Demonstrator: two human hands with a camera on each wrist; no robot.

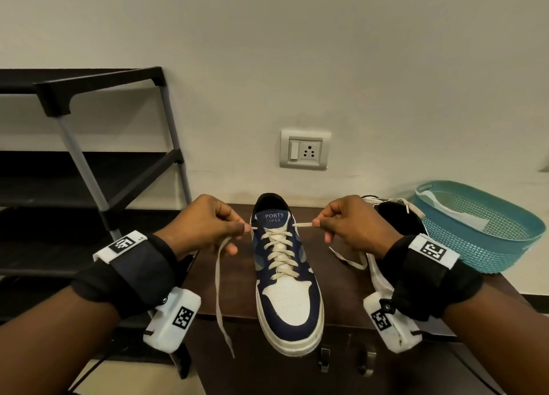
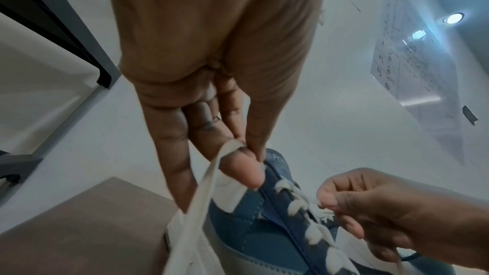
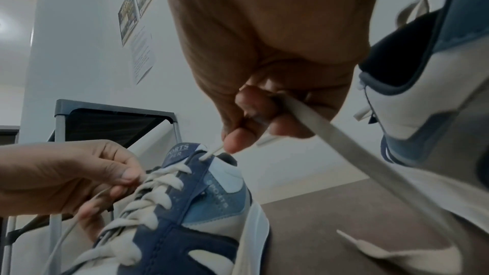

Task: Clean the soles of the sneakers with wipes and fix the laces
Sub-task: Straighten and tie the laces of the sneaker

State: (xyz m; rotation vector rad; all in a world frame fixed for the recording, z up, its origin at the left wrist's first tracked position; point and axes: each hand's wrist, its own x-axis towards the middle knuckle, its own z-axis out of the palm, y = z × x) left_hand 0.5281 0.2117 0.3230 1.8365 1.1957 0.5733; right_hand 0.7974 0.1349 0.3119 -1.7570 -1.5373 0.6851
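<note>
A navy and white sneaker stands upright on the dark brown table, toe towards me, laced with cream laces. My left hand pinches the left lace end beside the top eyelet; the rest of that lace hangs over the table's front edge. My right hand pinches the right lace end, pulled out sideways, and its tail trails back under the palm. The second sneaker lies tilted behind my right hand, laces loose.
A teal mesh basket sits at the table's right end. A black and grey shoe rack stands to the left. A wall socket is on the wall behind the sneaker. Two metal hooks hang under the table's front.
</note>
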